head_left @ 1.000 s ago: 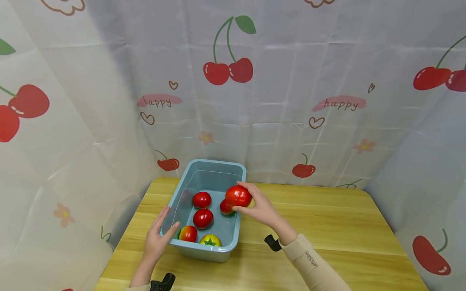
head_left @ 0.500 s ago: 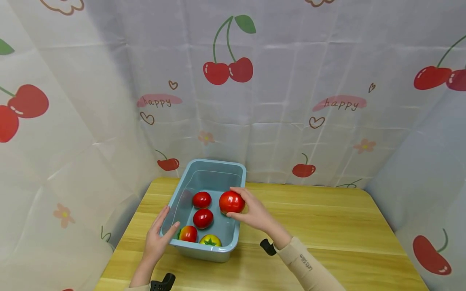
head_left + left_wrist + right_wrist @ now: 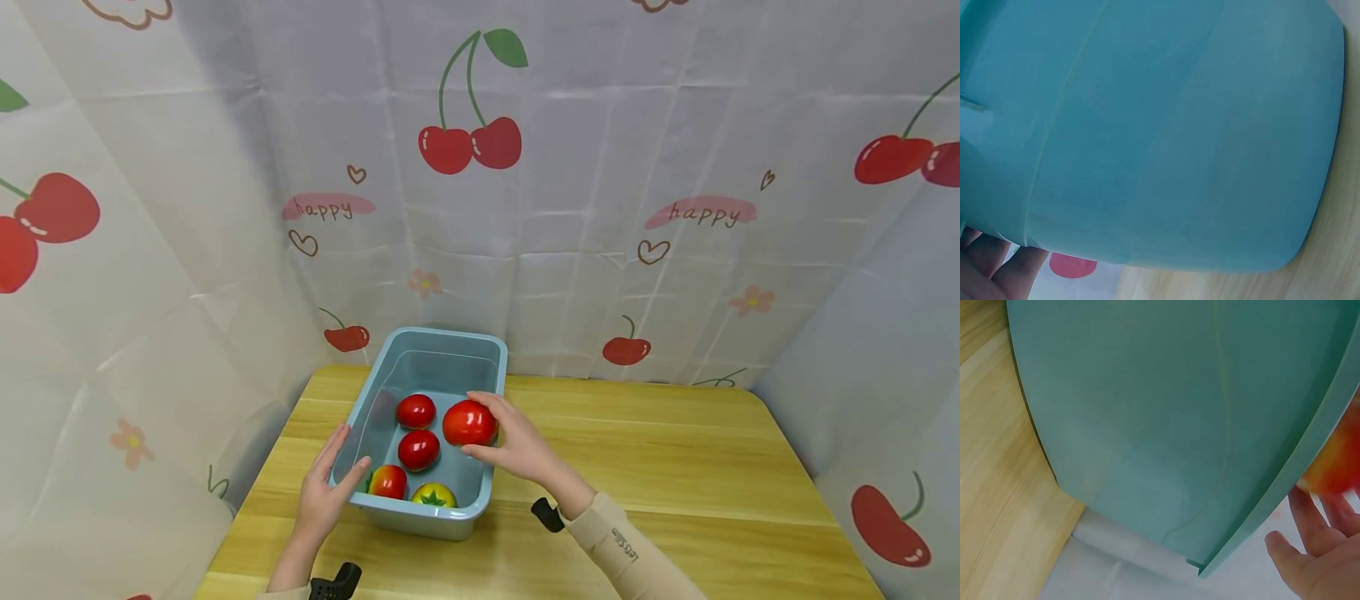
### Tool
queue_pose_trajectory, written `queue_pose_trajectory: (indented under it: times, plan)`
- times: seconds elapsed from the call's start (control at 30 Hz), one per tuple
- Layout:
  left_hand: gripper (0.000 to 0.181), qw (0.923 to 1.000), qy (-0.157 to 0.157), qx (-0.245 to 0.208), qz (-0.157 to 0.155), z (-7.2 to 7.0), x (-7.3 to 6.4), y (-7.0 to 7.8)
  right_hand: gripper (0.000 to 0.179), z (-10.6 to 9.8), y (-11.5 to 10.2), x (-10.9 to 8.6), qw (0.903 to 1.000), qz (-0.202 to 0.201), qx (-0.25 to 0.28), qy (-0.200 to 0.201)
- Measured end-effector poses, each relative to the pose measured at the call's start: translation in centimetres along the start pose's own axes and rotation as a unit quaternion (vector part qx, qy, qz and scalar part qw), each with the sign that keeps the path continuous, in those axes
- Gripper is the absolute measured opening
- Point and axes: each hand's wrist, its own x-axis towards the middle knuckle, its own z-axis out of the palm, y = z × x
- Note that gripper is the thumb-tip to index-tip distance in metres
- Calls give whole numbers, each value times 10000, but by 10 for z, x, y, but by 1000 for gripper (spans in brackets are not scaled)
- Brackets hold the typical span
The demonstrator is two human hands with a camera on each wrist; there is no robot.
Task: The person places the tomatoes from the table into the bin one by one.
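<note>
A blue plastic bin point(image 3: 442, 521) stands on the wooden table and holds several tomatoes. My right hand point(image 3: 517, 446) reaches over the bin's right rim and grips a big glossy red tomato point(image 3: 470, 422) between fingers and thumb; the right wrist view has this tomato point(image 3: 1338, 462) blurred behind the rim. Left of it lie two red tomatoes point(image 3: 418, 451). At the near end are a red-orange tomato point(image 3: 387, 482) and a yellow one with a green calyx point(image 3: 433, 496). My left hand point(image 3: 322, 492) rests at the bin's near left corner, fingers straight along the rim.
The wooden table point(image 3: 645, 467) extends to the right of the bin. A white curtain point(image 3: 570, 275) printed with cherries hangs behind the table and along both sides. Black camera mounts are worn at both wrists.
My right hand has moved left and down into the bin with the big red tomato, which now covers another red tomato seen under it a second ago. The left hand and bin stay put.
</note>
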Motion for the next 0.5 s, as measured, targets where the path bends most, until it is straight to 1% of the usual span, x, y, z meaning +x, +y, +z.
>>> queue_pose_trajectory:
  times: [0.17,0.5]
  plan:
    - [64,10000,10,-8,-7,0,0,1,71,0,0,-1,9999,16,-111,4]
    - [64,10000,0,-39,8,-1,-1,2,70,1,3,-4,9999,61,-131,25]
